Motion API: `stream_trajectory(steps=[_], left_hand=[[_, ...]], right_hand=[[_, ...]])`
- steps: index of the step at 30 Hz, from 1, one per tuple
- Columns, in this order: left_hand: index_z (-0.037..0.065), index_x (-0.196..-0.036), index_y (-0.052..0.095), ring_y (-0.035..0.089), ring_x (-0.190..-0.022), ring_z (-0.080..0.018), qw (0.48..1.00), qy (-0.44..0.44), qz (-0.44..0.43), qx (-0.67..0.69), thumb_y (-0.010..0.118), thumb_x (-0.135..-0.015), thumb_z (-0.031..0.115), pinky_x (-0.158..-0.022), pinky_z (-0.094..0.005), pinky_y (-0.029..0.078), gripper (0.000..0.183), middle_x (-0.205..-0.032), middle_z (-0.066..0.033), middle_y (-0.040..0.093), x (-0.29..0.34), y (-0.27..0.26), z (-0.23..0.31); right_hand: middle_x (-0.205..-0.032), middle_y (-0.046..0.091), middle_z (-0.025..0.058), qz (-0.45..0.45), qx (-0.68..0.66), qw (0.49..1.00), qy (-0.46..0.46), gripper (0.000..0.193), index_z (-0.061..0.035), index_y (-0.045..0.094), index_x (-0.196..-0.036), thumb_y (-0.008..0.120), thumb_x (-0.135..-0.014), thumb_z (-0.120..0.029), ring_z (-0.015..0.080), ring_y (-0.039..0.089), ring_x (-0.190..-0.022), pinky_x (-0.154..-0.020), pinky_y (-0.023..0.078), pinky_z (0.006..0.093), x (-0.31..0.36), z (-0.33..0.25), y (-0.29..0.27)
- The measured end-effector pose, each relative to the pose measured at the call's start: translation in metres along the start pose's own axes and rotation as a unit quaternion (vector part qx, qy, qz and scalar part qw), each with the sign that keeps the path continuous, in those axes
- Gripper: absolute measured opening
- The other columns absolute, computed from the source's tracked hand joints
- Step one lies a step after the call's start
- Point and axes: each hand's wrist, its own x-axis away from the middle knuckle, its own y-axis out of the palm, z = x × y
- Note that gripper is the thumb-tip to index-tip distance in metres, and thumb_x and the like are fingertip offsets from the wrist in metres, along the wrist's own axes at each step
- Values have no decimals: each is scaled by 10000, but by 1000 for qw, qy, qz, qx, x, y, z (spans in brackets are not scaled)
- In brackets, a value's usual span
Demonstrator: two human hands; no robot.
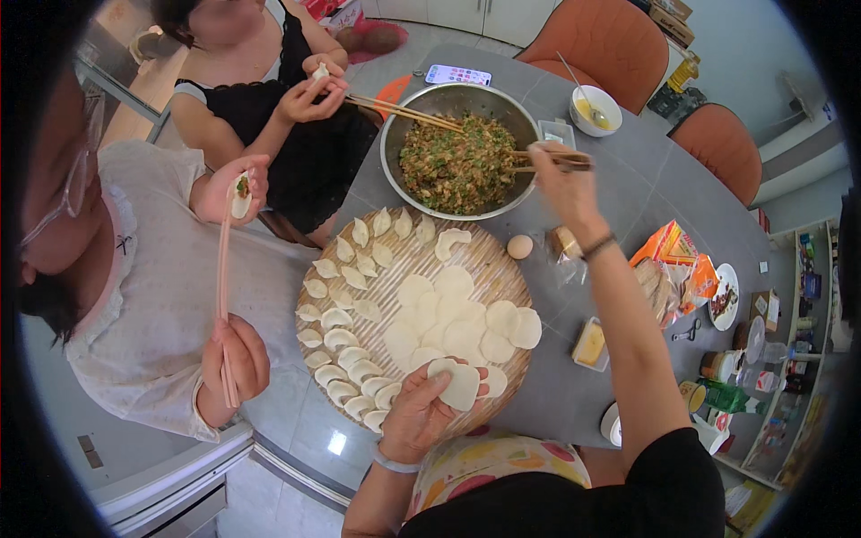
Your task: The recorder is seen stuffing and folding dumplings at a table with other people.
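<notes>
My left hand (418,411) holds a round dumpling wrapper (459,386) near the front edge of a round slatted tray (498,269). My right hand (565,190) reaches far forward, closed round a pair of chopsticks (576,161). Their tips are at the right side of the green-flecked filling (453,166) in a large steel bowl (387,151). Flat wrappers (461,309) overlap on the middle and right of the tray. Folded dumplings (339,339) line its left side, with several more along the back.
At my left a person holds pink chopsticks (224,305) and a filled wrapper (242,199). Behind, another person pinches a dumpling (320,72); wooden chopsticks (413,113) rest in the bowl. An egg (519,247), a phone (458,75) and a white bowl (595,111) are on the grey table (650,152).
</notes>
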Motion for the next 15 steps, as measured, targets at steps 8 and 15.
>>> stream_trajectory(steps=[8,15], left_hand=[[-45,-1108,540,615,-971,-298,999,-13,-46,18,493,-914,103,-814,-377,532,249,-1124,-246,569,-26,0,-7],[-26,-1117,533,635,-904,-299,1000,-2,-2,-6,521,-899,122,-756,-372,549,263,-1102,-256,575,-28,13,-10]], right_hand=[[-777,616,60,-132,-90,984,79,181,22,611,-900,578,-867,-153,111,590,-633,-594,503,234,18,-22,-13],[-819,634,55,-139,-112,978,108,178,19,624,-937,608,-853,-137,97,602,-707,-624,505,222,24,19,14]])
